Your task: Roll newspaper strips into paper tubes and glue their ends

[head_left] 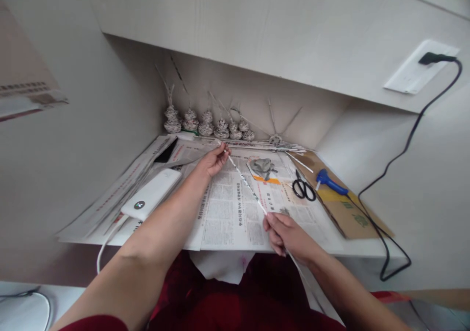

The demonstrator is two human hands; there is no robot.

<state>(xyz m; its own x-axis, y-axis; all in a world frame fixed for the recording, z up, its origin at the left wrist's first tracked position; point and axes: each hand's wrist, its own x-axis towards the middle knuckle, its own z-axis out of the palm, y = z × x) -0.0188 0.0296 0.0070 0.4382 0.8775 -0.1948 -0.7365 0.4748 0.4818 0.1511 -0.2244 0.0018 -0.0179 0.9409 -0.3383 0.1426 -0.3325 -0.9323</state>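
Observation:
A thin rolled newspaper stick (245, 181) stretches slantwise between my two hands above the newspaper-covered table. My left hand (216, 159) pinches its far end, close to a pile of similar paper sticks (257, 145). Nearer to me, my right hand (286, 233) closes round the stick lower down, and its tail runs on below that hand toward my lap. Several woven gourd-shaped paper pieces (221, 129) stand along the back wall, some with loose sticks poking up. A small started weave (275, 138) with spread sticks sits to their right.
Newspaper sheets (220, 223) cover the table. On the right lie black scissors (304, 190), a blue glue gun (330, 181) on cardboard (362, 221), and its black cord (407, 145) leading to a wall socket (411, 76). A grey crumpled cloth-like thing (262, 168) lies mid-table; a white power bank (151, 193) lies left.

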